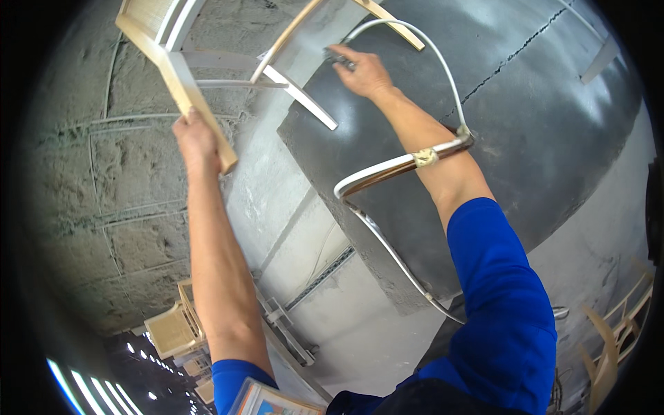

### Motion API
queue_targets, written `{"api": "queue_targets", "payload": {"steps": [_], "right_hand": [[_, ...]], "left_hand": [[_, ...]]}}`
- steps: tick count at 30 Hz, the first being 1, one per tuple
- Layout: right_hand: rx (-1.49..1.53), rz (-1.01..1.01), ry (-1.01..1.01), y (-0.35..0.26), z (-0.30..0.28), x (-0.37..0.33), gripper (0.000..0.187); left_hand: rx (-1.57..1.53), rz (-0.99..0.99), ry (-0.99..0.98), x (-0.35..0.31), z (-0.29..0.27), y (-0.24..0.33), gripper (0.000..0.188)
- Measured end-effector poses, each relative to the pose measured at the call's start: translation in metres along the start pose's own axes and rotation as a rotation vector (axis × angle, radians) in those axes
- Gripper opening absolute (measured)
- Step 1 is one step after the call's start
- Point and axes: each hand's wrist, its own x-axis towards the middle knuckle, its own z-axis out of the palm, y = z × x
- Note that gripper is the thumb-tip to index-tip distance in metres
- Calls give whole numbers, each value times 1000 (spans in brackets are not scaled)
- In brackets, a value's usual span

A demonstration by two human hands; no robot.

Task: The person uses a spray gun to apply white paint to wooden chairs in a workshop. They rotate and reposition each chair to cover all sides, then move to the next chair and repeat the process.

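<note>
Left hand (197,142): fingers wrapped about a member of a wooden frame (173,72), near its end; the frame, partly white, extends ahead of that hand. Right hand (366,75): closed around a metal tool (339,58), apparently a spray gun; motion blur, so trigger position cannot be told.

Risks, as judged: the hose (377,168) loops ahead of the right hand and back across the forearm; a snag could jerk the tool off aim. Haze lies between the hands; a stray pass could coat the left one. A slackened left grip could let the frame swing.

Surface: a dark sheet (526,138) below the right hand, pale-smeared, with a crack (501,67) to that hand's right. Room: a crusted, lined surface (149,173) left of the left hand; wooden chairs (169,332) behind it.
</note>
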Motion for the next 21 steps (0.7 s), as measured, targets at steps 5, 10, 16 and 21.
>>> {"api": "queue_targets", "payload": {"steps": [5, 10, 16, 21], "right_hand": [[9, 89, -59, 15, 31, 10, 49], [-85, 149, 413, 4, 6, 4, 51], [-36, -118, 400, -55, -32, -93, 60], [37, -220, 121, -94, -55, -103, 61]], "left_hand": [[-43, 42, -101, 33, 1, 5, 42], [-62, 16, -155, 59, 0, 3, 42], [-37, 17, -222, 103, 0, 3, 45], [-24, 28, -163, 108, 9, 8, 45]]}}
